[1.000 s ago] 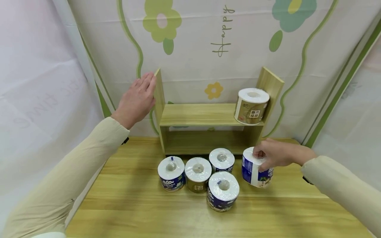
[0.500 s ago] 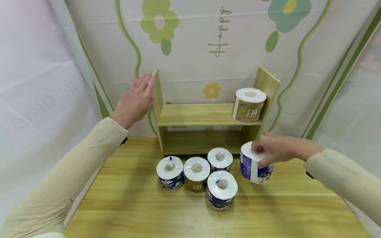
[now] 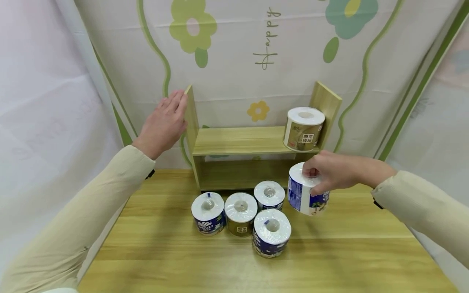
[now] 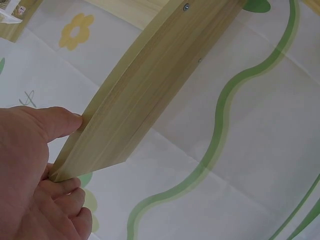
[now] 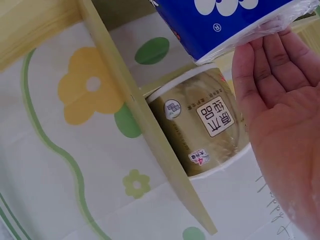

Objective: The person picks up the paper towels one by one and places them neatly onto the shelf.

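While my left hand (image 3: 163, 125) grips left panel (image 3: 192, 116), right hand (image 3: 335, 171) pinches blue roll (image 3: 298, 198): lifted higher now, nearer shelf (image 3: 239, 140), hanging over tabletop (image 3: 227, 270) toward far edge. Carry looks well underway.

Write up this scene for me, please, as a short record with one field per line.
Left hand: grips the top of the shelf's pale wooden left side panel
Right hand: holds a blue-and-white cylindrical paper roll by its upper end, above the table
Furniture: pale wooden two-tier shelf on a wooden table
Upper tier: gold-and-white cylindrical paper roll, upright at the right end
On table: another gold-and-white roll; blue-and-white rolls at its left, back right and front right
Backdrop: white flower-printed sheet
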Motion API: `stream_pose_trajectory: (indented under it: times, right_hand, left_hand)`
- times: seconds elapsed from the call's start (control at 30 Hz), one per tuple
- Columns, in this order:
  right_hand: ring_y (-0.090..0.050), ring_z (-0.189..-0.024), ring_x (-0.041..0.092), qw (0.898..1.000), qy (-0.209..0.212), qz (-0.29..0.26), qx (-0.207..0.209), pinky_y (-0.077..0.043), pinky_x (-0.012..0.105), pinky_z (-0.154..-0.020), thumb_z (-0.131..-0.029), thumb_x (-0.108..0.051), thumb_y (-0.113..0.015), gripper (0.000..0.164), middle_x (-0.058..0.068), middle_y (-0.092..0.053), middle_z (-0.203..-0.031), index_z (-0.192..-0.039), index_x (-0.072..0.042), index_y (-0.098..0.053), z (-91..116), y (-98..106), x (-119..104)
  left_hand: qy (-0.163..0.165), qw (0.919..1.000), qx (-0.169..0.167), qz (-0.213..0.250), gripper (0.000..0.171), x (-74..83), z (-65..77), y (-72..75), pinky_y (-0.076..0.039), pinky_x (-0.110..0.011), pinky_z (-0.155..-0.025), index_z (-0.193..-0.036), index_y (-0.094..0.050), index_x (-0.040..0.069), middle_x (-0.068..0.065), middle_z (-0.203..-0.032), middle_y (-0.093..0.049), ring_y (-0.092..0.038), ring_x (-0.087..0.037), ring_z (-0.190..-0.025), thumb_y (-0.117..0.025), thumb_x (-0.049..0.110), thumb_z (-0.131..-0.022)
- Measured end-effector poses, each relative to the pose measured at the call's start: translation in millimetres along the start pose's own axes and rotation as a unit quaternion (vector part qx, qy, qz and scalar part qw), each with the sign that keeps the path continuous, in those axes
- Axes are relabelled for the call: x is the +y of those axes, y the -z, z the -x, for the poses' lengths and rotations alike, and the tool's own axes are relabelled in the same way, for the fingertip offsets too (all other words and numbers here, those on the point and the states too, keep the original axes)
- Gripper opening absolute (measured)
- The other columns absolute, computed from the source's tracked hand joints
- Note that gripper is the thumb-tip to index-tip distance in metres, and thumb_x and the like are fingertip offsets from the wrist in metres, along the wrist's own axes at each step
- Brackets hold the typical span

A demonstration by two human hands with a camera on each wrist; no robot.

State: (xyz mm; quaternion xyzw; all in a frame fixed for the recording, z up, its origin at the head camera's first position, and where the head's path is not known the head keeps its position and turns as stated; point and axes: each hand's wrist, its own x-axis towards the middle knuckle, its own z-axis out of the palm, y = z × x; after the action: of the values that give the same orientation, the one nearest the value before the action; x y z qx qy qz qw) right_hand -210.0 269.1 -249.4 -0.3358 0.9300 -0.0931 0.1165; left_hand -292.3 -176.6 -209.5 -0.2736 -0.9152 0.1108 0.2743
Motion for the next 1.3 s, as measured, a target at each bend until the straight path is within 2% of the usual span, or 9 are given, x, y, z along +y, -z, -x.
stream_pose_trajectory:
  times: [0.13, 0.37, 0.63, 1.3]
  right_hand:
    - [-0.045, -0.065, 0.003, 1.000, 0.005, 0.005, 0.003, -0.040, 0.020, -0.058, -0.078, -0.019, -0.087, 0.037, -0.008, -0.039, -0.070, -0.074, -0.017, -0.050, -3, 5, -5]
    - [-0.049, -0.069, 0.006, 0.999, 0.021, 0.013, 0.028, -0.044, 0.022, -0.058, -0.077, -0.022, -0.088, 0.032, -0.007, -0.050, -0.073, -0.079, -0.018, -0.056, -6, 15, -13]
    - [-0.049, -0.069, 0.005, 0.997, 0.040, 0.034, 0.049, -0.046, 0.021, -0.057, -0.079, -0.022, -0.087, 0.031, -0.008, -0.051, -0.073, -0.079, -0.018, -0.057, -12, 26, -21]
    - [-0.038, -0.067, 0.005, 0.989, 0.071, 0.091, 0.093, -0.034, 0.022, -0.061, -0.081, -0.018, -0.084, 0.032, -0.005, -0.043, -0.071, -0.077, -0.016, -0.052, -39, 57, -39]
  left_hand:
    - [-0.001, 1.0000, 0.001, 0.001, 0.066, -2.4, -0.1, -1.1, -0.036, -0.058, -0.126, -0.156, -0.029, -0.016, -0.034, -0.165, -0.035, -0.035, -0.046, -0.157, -0.061, 0.011, -0.105]
    - [0.001, 1.0000, -0.003, 0.007, 0.066, -2.4, -0.7, -0.4, -0.035, -0.058, -0.127, -0.156, -0.029, -0.016, -0.034, -0.166, -0.034, -0.034, -0.046, -0.157, -0.061, 0.011, -0.105]
    - [0.000, 1.0000, -0.003, -0.002, 0.065, -2.1, -1.7, -0.2, -0.036, -0.058, -0.127, -0.156, -0.029, -0.016, -0.034, -0.165, -0.035, -0.034, -0.045, -0.157, -0.059, 0.012, -0.106]
    - [0.001, 0.9999, -0.012, -0.003, 0.064, -2.9, -1.5, 0.2, -0.035, -0.058, -0.127, -0.157, -0.028, -0.016, -0.034, -0.166, -0.034, -0.034, -0.046, -0.157, -0.057, 0.012, -0.106]
